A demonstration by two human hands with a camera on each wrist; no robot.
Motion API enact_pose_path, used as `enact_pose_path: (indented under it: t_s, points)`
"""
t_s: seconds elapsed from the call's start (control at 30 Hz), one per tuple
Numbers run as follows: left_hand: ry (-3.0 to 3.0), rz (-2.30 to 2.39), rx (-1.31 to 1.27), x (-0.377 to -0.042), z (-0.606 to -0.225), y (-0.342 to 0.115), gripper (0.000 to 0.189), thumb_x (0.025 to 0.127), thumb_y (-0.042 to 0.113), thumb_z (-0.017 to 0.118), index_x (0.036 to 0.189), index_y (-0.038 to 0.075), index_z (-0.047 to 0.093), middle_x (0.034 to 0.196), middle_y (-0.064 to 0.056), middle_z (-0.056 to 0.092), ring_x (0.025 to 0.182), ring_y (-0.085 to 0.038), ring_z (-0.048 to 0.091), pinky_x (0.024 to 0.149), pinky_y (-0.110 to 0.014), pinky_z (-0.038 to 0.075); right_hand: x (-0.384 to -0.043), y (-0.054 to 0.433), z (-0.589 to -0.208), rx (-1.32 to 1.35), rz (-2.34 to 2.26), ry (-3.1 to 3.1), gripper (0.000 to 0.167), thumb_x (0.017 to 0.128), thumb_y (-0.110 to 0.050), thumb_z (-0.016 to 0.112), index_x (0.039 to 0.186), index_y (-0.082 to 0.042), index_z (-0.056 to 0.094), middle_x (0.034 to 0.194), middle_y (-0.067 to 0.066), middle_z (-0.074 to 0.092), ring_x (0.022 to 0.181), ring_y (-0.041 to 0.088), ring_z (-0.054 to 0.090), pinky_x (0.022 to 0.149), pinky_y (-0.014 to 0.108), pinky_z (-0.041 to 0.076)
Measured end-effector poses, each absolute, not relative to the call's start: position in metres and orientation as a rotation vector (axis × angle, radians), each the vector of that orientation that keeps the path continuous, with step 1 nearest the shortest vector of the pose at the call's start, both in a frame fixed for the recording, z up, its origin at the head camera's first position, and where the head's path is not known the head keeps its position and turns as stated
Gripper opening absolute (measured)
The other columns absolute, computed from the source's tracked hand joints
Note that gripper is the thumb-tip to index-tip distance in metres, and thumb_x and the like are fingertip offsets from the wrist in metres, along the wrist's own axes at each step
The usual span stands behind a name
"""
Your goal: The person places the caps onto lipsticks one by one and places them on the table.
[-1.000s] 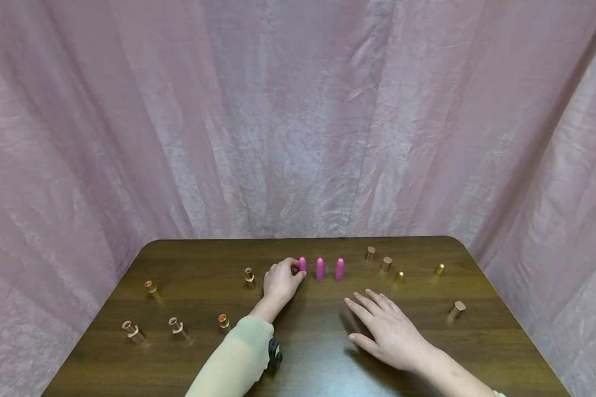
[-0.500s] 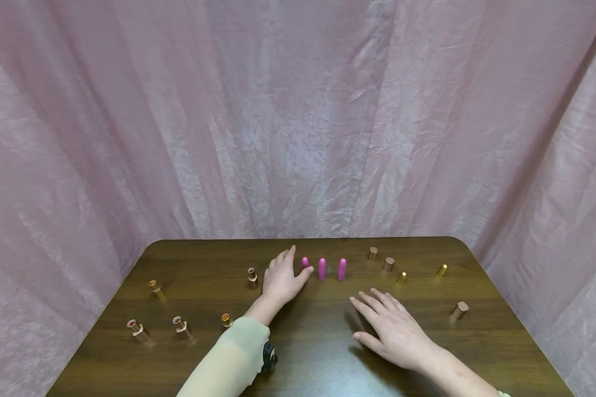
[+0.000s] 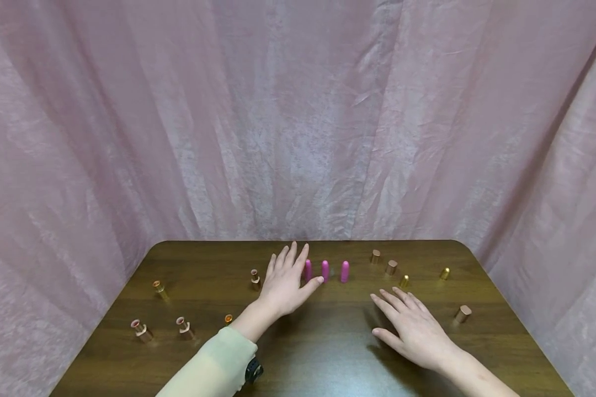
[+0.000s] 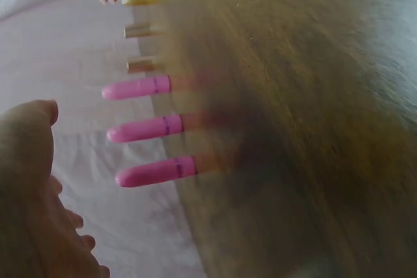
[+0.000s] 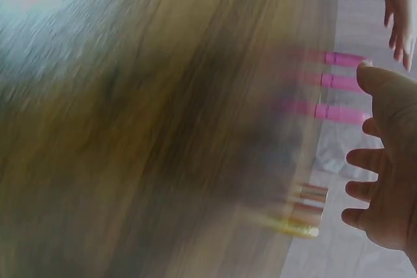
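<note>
Three bright pink bullet-shaped tubes stand upright in a row near the back of the table: a left one [image 3: 308, 270], a middle one [image 3: 325, 271] and a right one [image 3: 345, 272]. My left hand [image 3: 284, 286], fingers spread and straight, is beside the left tube and covers part of it in the head view. The left wrist view shows all the pink tubes [image 4: 156, 171] apart from the thumb [image 4: 32, 135]. To the right, my right hand [image 3: 419, 333] holds nothing, its fingers extended over the wood, nearest a small gold cap [image 3: 404, 280].
Uncapped lipstick tubes stand on the left: rose-gold ones [image 3: 185, 328] and gold ones [image 3: 160, 289], one partly behind the left forearm. On the right stand rose-gold caps [image 3: 463, 314] and another gold cap [image 3: 444, 273]. A pink curtain [image 3: 298, 138] hangs behind the table [image 3: 328, 358].
My left hand has let go of the left pink tube, spread its fingers and drawn back slightly. The right hand has shifted a little to the right, still holding nothing.
</note>
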State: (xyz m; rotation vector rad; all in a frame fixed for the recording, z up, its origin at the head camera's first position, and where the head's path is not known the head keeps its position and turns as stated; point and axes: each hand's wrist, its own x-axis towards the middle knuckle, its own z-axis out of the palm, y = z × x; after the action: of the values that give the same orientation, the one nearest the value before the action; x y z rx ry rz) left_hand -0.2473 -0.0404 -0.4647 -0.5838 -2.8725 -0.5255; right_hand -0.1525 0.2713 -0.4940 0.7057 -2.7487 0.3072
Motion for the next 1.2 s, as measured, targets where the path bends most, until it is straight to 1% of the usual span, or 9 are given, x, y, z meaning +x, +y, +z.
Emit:
enact_pose_path:
  t_s: [0.2,0.27,0.37,0.53,0.83,0.97,1.03,1.13,1.2]
  points:
    - [-2.826,-0.364,-0.842,-0.223,-0.455,-0.045,0.087,0.098,0.070,0.046,0.165,0.021,0.021,0.169,-0.012,0.014,0.155,-0.034,0.012,0.121,-0.059,0.008,-0.151,0.292,-0.488,0.627,0.300,-2.800,0.068,0.095,-0.047,0.070,0.151,-0.013,0.052,0.152,0.014,0.050,0.144,0.043,0.037,0.115,0.061,0.026]
    - [-2.792,-0.315,-0.939,-0.215,-0.454,-0.044,0.086,0.098,0.069,0.047,0.164,0.020,0.023,0.169,-0.012,0.016,0.155,-0.034,0.015,0.121,-0.060,0.011,-0.150,0.301,-0.486,0.593,0.306,-2.808,0.068,0.095,-0.047,0.071,0.151,-0.013,0.051,0.152,0.015,0.050,0.143,0.044,0.036,0.113,0.063,0.026]
    - [-2.770,-0.236,-1.061,-0.203,-0.453,-0.040,0.087,0.098,0.072,0.042,0.165,0.020,0.022,0.169,-0.010,0.016,0.155,-0.031,0.017,0.121,-0.060,0.014,-0.150,0.315,-0.482,0.533,0.314,-2.823,0.069,0.096,-0.048,0.069,0.152,-0.013,0.050,0.152,0.016,0.049,0.143,0.046,0.035,0.109,0.068,0.029]
    - [-2.759,-0.162,-1.195,-0.184,-0.455,-0.032,0.088,0.097,0.077,0.035,0.165,0.024,0.017,0.170,-0.008,0.015,0.155,-0.030,0.017,0.121,-0.058,0.014,-0.153,0.343,-0.476,0.417,0.367,-2.873,0.072,0.097,-0.050,0.066,0.154,-0.011,0.045,0.154,0.022,0.044,0.143,0.051,0.030,0.103,0.075,0.027]
    - [-2.702,-0.121,-1.397,-0.166,-0.457,-0.004,0.087,0.097,0.078,0.029,0.165,0.029,0.009,0.170,-0.006,0.014,0.155,-0.026,0.015,0.122,-0.055,0.014,-0.157,0.383,-0.479,0.289,0.405,-2.919,0.074,0.095,-0.046,0.071,0.151,-0.004,0.046,0.149,0.030,0.045,0.137,0.058,0.034,0.098,0.079,0.029]
    - [-2.657,-0.026,-1.456,-0.159,-0.461,0.016,0.086,0.096,0.079,0.027,0.165,0.030,0.011,0.170,-0.005,0.016,0.155,-0.024,0.016,0.122,-0.053,0.015,-0.159,0.395,-0.482,0.258,0.393,-2.941,0.074,0.094,-0.045,0.072,0.149,-0.001,0.048,0.144,0.032,0.049,0.132,0.059,0.038,0.097,0.077,0.032]
    - [-2.643,0.036,-1.484,-0.155,-0.464,0.027,0.086,0.096,0.080,0.025,0.165,0.031,0.012,0.170,-0.003,0.016,0.155,-0.023,0.016,0.122,-0.052,0.015,-0.160,0.400,-0.484,0.236,0.384,-2.952,0.072,0.094,-0.043,0.073,0.147,0.000,0.050,0.138,0.031,0.054,0.128,0.057,0.042,0.095,0.075,0.035]
    - [-2.636,0.116,-1.515,-0.149,-0.469,0.043,0.087,0.094,0.082,0.023,0.165,0.033,0.012,0.170,-0.001,0.017,0.155,-0.021,0.016,0.123,-0.050,0.015,-0.159,0.406,-0.484,0.180,0.360,-2.974,0.067,0.093,-0.042,0.074,0.142,0.000,0.055,0.122,0.022,0.065,0.120,0.053,0.049,0.090,0.071,0.040]
    - [-2.643,0.157,-1.531,-0.146,-0.473,0.054,0.087,0.094,0.083,0.022,0.165,0.035,0.011,0.170,0.001,0.016,0.155,-0.020,0.016,0.123,-0.049,0.014,-0.159,0.409,-0.484,0.144,0.342,-2.983,0.063,0.092,-0.042,0.075,0.136,0.000,0.059,0.115,0.018,0.067,0.114,0.052,0.053,0.086,0.067,0.043]
